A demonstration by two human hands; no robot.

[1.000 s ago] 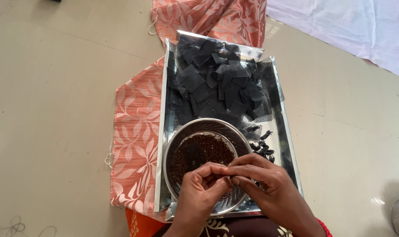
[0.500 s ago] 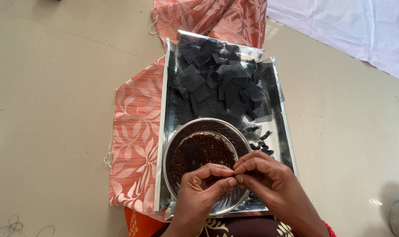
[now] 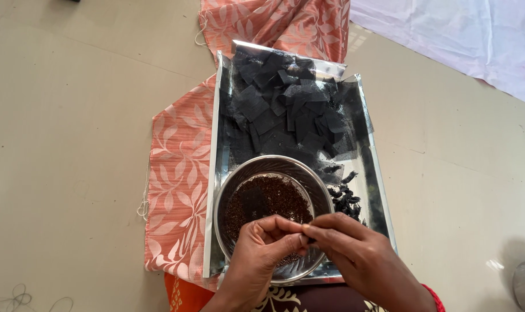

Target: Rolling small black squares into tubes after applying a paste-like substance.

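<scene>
Both hands bare, no gloves or rings visible: left hand point(image 3: 261, 249) and forearm uncovered to the frame edge, right hand point(image 3: 358, 254) with a thin red band or cuff edge at the wrist, dark maroon garment with pale floral print across the lap below, orange cloth beside it.

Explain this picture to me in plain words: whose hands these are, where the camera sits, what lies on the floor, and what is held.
No machine here: a person works with bare hands, filmed by a camera on their head, looking down. The left hand and right hand meet fingertip to fingertip over a steel bowl of dark brown grains, pinching something too small to tell. The bowl stands in a shiny metal tray, which also holds a heap of black mesh squares and a few small dark rolled pieces. Under the tray lies an orange leaf-patterned cloth on a beige floor.
</scene>
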